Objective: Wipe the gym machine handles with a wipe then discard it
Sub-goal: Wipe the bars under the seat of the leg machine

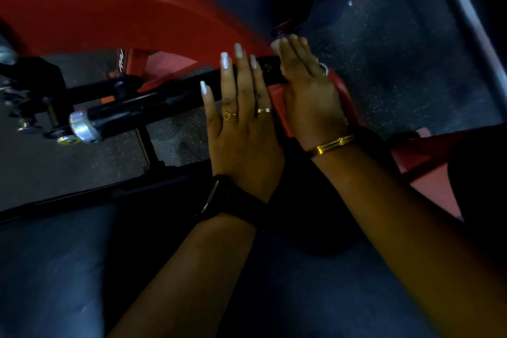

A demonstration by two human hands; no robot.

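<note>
Handle [153, 107], black, runs under both our hands. Our left hand [241, 123] spreads flat over it, fingers straight, gripping nothing. Just beside it, our right hand [310, 90] presses the white wipe [276, 45] onto the bar with straight fingers. The wipe peeks out past those fingertips, against the red frame [109, 16].

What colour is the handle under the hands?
Black handle, silver end cap; head view shows it best.

Your right hand [310, 90] hides most of the wipe [275, 46], your left hand [241, 123] covers part of the handle [153, 107], and the red frame [109, 8] is blurred and cut off at the top.
</note>
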